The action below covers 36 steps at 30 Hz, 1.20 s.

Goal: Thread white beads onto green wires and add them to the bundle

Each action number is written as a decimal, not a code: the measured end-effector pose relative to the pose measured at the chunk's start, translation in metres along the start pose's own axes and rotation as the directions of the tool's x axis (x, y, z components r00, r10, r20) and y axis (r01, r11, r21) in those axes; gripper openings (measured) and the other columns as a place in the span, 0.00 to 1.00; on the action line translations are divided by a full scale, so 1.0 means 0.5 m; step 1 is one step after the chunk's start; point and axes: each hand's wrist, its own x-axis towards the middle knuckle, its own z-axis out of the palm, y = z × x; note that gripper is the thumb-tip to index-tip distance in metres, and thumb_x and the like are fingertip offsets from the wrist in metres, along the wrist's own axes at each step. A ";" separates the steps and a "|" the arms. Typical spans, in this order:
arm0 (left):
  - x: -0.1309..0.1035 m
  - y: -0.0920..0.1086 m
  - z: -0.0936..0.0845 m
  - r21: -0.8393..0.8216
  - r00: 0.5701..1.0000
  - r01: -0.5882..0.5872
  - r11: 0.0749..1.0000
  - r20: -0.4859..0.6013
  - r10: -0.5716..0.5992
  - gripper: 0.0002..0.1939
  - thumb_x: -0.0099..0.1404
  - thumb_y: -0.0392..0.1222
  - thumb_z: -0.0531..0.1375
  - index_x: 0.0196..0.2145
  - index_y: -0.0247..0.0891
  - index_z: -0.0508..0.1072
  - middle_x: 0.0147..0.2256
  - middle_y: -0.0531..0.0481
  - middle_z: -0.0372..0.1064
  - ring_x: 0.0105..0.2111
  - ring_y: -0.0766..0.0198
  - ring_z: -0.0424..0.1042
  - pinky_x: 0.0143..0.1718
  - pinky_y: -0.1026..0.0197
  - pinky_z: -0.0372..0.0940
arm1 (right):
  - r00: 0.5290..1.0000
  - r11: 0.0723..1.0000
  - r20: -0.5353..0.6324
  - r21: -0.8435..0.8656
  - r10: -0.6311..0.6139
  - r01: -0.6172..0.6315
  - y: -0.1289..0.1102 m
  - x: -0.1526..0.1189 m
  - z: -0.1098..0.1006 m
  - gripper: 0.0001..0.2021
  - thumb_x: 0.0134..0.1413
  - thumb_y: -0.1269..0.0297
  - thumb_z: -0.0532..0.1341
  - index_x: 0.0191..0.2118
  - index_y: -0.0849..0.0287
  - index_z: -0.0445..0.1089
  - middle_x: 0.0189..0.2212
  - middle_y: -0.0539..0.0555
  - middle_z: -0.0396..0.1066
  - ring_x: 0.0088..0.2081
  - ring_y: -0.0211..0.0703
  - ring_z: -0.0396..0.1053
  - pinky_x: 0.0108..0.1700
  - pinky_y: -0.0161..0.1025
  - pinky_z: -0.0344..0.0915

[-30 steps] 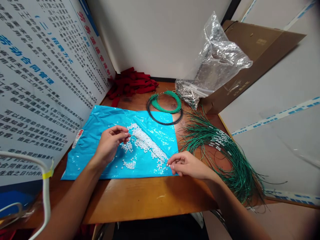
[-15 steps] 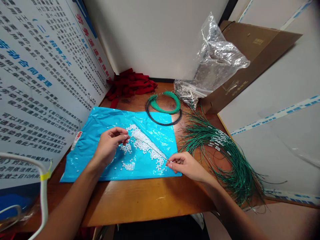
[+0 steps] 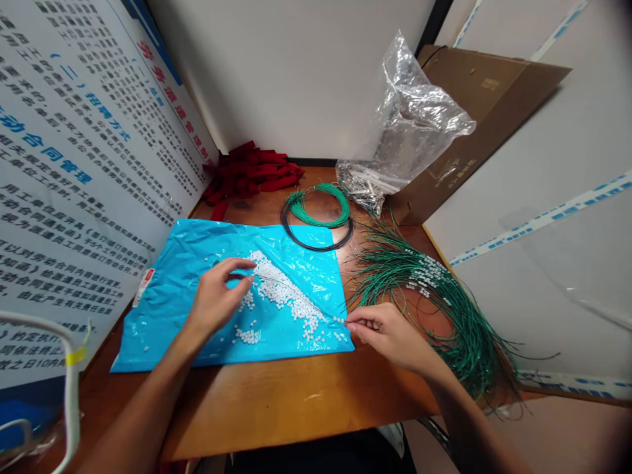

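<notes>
A thin dark cord (image 3: 297, 289) stretches above a blue plastic bag (image 3: 172, 283), between my two hands. My right hand (image 3: 382, 332) pinches its right end, beside a few white beads (image 3: 338, 320) threaded there. At the other end, my left hand (image 3: 217, 296) has thumb and forefinger apart, with the cord's tip close to the gap. Below the cord, loose white beads (image 3: 274, 282) lie heaped on the bag, and a smaller cluster (image 3: 247, 336) lies nearer the front edge.
Right of the bag lies a large bundle of green cords (image 3: 459, 316) with white beads on them. Behind are a green cord coil (image 3: 316, 220), a black coil (image 3: 316, 248), red fabric strips (image 3: 251, 172), a clear plastic bag (image 3: 415, 125) and a cardboard box (image 3: 474, 131). A white tube (image 3: 72, 408) stands left.
My left thumb and forefinger have spread from a pinch on the cord. My right hand has shifted slightly right, and the beads on the cord now show beside its fingertips. The view has moved a little.
</notes>
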 end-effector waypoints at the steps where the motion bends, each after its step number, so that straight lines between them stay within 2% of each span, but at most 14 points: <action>1: -0.004 0.012 0.002 0.120 0.991 -0.111 0.987 -0.056 0.118 0.12 0.57 0.39 0.62 0.40 0.39 0.74 0.50 0.42 0.66 0.50 0.48 0.66 0.48 0.49 0.64 | 0.999 0.999 -0.028 -0.025 -0.024 0.023 -0.003 -0.001 0.002 0.10 0.58 0.68 0.56 0.33 0.61 0.75 0.24 0.51 0.72 0.26 0.37 0.66 0.28 0.33 0.58; 2: -0.010 0.028 0.003 0.223 0.966 -0.213 0.951 -0.097 0.239 0.14 0.58 0.39 0.62 0.43 0.40 0.73 0.56 0.42 0.60 0.56 0.45 0.59 0.53 0.45 0.59 | 0.997 0.998 -0.055 -0.049 -0.047 0.045 -0.007 -0.002 0.002 0.09 0.58 0.68 0.57 0.34 0.61 0.75 0.25 0.51 0.73 0.26 0.38 0.67 0.29 0.34 0.59; 3: -0.016 0.046 0.006 0.268 0.940 -0.310 0.912 -0.057 0.336 0.15 0.59 0.38 0.61 0.45 0.41 0.72 0.59 0.43 0.56 0.59 0.45 0.55 0.56 0.43 0.56 | 0.994 0.995 -0.079 -0.070 -0.071 0.065 -0.011 -0.004 0.002 0.09 0.58 0.68 0.57 0.34 0.60 0.75 0.26 0.52 0.74 0.27 0.38 0.68 0.30 0.34 0.60; 5: -0.030 0.086 0.013 0.232 0.869 -0.495 0.837 0.135 0.476 0.16 0.62 0.35 0.58 0.48 0.41 0.70 0.59 0.43 0.55 0.60 0.48 0.54 0.58 0.44 0.54 | 0.987 0.989 -0.110 -0.104 -0.115 0.104 -0.022 -0.009 -0.001 0.09 0.59 0.67 0.57 0.35 0.60 0.75 0.28 0.53 0.75 0.29 0.39 0.70 0.32 0.35 0.61; 7: -0.042 0.124 0.026 0.145 0.771 -0.606 0.782 0.348 0.533 0.15 0.65 0.35 0.56 0.50 0.40 0.68 0.58 0.43 0.59 0.59 0.51 0.56 0.58 0.46 0.55 | 0.981 0.983 -0.122 -0.124 -0.151 0.136 -0.035 -0.014 -0.003 0.10 0.59 0.67 0.56 0.34 0.59 0.75 0.30 0.53 0.75 0.30 0.40 0.71 0.34 0.35 0.62; 10: -0.049 0.158 0.052 0.023 0.653 -0.630 0.776 0.556 0.514 0.14 0.67 0.37 0.54 0.50 0.38 0.68 0.48 0.42 0.68 0.51 0.55 0.65 0.50 0.53 0.63 | 0.971 0.975 -0.142 -0.141 -0.191 0.171 -0.051 -0.021 -0.005 0.09 0.60 0.67 0.56 0.34 0.58 0.75 0.32 0.52 0.76 0.32 0.39 0.71 0.35 0.34 0.63; 12: -0.048 0.165 0.068 -0.026 0.603 -0.609 0.793 0.634 0.484 0.11 0.69 0.37 0.52 0.45 0.36 0.71 0.40 0.44 0.71 0.40 0.60 0.69 0.40 0.58 0.65 | 0.965 0.972 -0.156 -0.142 -0.209 0.187 -0.058 -0.026 -0.006 0.09 0.60 0.68 0.56 0.35 0.58 0.74 0.33 0.51 0.76 0.33 0.39 0.71 0.36 0.34 0.62; 13: -0.047 0.165 0.074 -0.044 0.593 -0.598 0.800 0.647 0.479 0.10 0.69 0.37 0.51 0.42 0.35 0.72 0.36 0.45 0.71 0.36 0.62 0.69 0.37 0.60 0.64 | 0.964 0.972 -0.159 -0.141 -0.212 0.190 -0.061 -0.029 -0.006 0.08 0.60 0.68 0.57 0.36 0.58 0.74 0.33 0.51 0.76 0.33 0.38 0.71 0.36 0.33 0.62; 16: -0.046 0.162 0.085 -0.086 0.617 -0.569 0.818 0.613 0.493 0.11 0.70 0.38 0.51 0.35 0.33 0.72 0.30 0.47 0.70 0.30 0.65 0.67 0.32 0.63 0.61 | 0.967 0.973 -0.154 -0.139 -0.204 0.183 -0.065 -0.039 -0.011 0.08 0.60 0.68 0.57 0.38 0.58 0.74 0.32 0.50 0.76 0.33 0.38 0.71 0.36 0.33 0.62; 20: -0.045 0.162 0.082 -0.080 0.667 -0.564 0.822 0.543 0.511 0.10 0.69 0.37 0.53 0.33 0.33 0.72 0.28 0.48 0.70 0.29 0.66 0.68 0.30 0.64 0.60 | 0.966 0.977 -0.175 -0.131 -0.193 0.171 -0.064 -0.053 -0.029 0.07 0.60 0.69 0.58 0.38 0.58 0.74 0.31 0.49 0.75 0.31 0.36 0.70 0.35 0.32 0.62; 27: -0.021 0.190 0.031 -0.002 0.699 -0.645 0.764 0.401 0.592 0.06 0.65 0.34 0.57 0.33 0.34 0.73 0.28 0.48 0.71 0.29 0.66 0.69 0.30 0.64 0.61 | 0.944 0.960 -0.247 -0.225 -0.221 0.166 -0.061 -0.076 -0.106 0.06 0.58 0.70 0.58 0.35 0.60 0.74 0.25 0.49 0.72 0.27 0.35 0.67 0.29 0.32 0.60; 32: 0.000 0.198 -0.005 0.096 0.730 -0.660 0.745 0.318 0.605 0.04 0.64 0.34 0.58 0.32 0.34 0.74 0.28 0.49 0.72 0.28 0.66 0.70 0.30 0.64 0.61 | 0.919 0.945 -0.319 -0.298 -0.231 0.134 -0.067 -0.109 -0.161 0.05 0.57 0.70 0.59 0.35 0.58 0.73 0.28 0.49 0.75 0.29 0.36 0.71 0.31 0.32 0.64; 36: 0.014 0.195 -0.019 0.155 0.772 -0.625 0.765 0.263 0.578 0.03 0.63 0.36 0.60 0.32 0.35 0.74 0.28 0.50 0.72 0.27 0.67 0.69 0.28 0.65 0.61 | 0.884 0.930 -0.415 -0.364 -0.217 0.057 -0.055 -0.142 -0.186 0.05 0.57 0.67 0.59 0.35 0.56 0.73 0.31 0.50 0.77 0.31 0.39 0.73 0.32 0.33 0.66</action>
